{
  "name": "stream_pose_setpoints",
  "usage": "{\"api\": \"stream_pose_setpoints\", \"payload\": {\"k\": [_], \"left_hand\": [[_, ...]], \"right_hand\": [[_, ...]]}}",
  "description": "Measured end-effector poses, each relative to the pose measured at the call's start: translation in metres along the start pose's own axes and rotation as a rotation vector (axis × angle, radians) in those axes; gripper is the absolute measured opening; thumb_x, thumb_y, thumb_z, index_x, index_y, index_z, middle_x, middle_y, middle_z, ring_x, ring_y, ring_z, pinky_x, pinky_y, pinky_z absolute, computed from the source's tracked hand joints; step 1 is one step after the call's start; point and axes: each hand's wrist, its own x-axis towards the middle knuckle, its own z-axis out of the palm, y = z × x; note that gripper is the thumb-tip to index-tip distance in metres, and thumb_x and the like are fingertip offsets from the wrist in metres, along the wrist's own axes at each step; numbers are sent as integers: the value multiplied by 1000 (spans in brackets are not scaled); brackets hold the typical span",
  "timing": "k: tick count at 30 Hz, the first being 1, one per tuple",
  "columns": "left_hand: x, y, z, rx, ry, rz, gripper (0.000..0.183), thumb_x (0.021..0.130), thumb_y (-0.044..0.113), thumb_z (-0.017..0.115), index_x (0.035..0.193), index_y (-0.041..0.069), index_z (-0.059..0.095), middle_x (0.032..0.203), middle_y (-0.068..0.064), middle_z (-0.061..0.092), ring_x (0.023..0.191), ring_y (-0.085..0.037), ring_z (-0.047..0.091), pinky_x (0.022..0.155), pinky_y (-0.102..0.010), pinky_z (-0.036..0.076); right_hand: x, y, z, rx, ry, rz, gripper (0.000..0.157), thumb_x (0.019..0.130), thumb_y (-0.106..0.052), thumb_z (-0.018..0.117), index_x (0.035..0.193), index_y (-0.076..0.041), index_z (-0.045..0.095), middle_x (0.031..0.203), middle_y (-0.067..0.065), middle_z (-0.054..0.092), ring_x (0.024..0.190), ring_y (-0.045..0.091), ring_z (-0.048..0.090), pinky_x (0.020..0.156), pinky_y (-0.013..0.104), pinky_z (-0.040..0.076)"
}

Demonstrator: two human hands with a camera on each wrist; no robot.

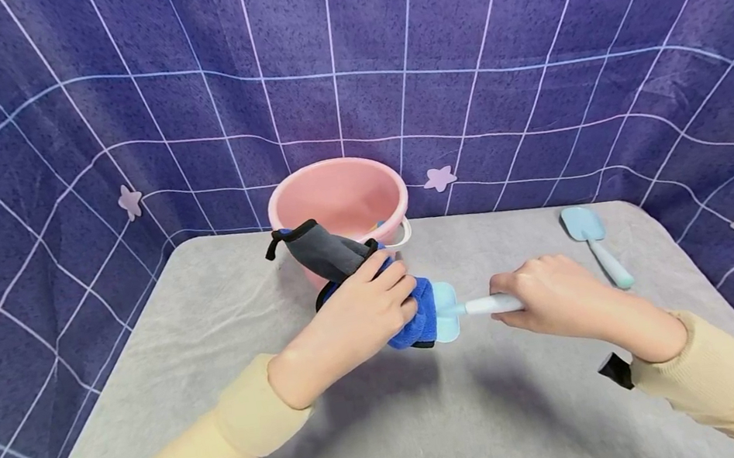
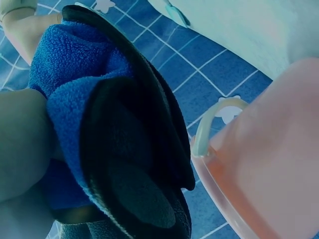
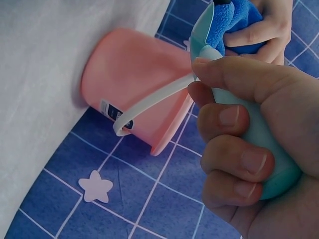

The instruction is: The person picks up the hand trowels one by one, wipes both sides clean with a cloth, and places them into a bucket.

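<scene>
Though I only have the cameras to judge by, the toy shovel [image 1: 446, 300] reads as light, stiff plastic, held above the grey table [image 1: 154, 415], nearer me than the pink bucket [image 1: 332, 179] and to its right. My right hand [image 1: 548, 293] has its fingers clamped round the pale handle [image 1: 493, 304], thumb pressed up towards the neck; my left hand [image 1: 371, 307] grips the blue cloth [image 1: 415, 320], bunched against the blade. I'd expect smooth plastic to slip if wet, which I can't tell, so that full wrap on the thick handle seems the right hold. The blade looks thin, and I'd guess the narrow neck is its weak spot, so I favour squeezing the blade through the cloth over twisting it. The cloth is plush and limp, likely weighing little; I'd gather it close to the fingers, since its dark-edged end flops loose beside the bucket.
</scene>
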Motion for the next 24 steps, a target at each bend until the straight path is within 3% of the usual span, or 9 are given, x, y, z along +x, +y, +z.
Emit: {"api": "stream_pose_setpoints", "payload": {"k": [7,17,24], "left_hand": [[-6,-5,1,0,36,-17,21,82,4,56,93,16,68,97,-2,61,101,-24,48,98,-37,33],[-13,-9,4,11,85,-21,22,85,-1,49,91,12,65,94,-2,61,101,-24,49,99,-37,35],[-20,-12,4,6,98,-62,25,86,-4,45,89,12,64,95,-3,62,98,-23,50,103,-39,35]], "right_hand": [[-1,2,-2,-5,4,0,20,72,-24,77,72,-22,57,52,-15,38,46,4,34,39,25,32],[-3,5,-4,-5,21,-1,20,71,-24,78,72,-22,58,51,-16,37,47,4,34,40,25,32],[-4,7,-4,-10,36,-2,21,71,-24,78,70,-23,57,51,-16,36,46,3,33,40,26,32]]}}
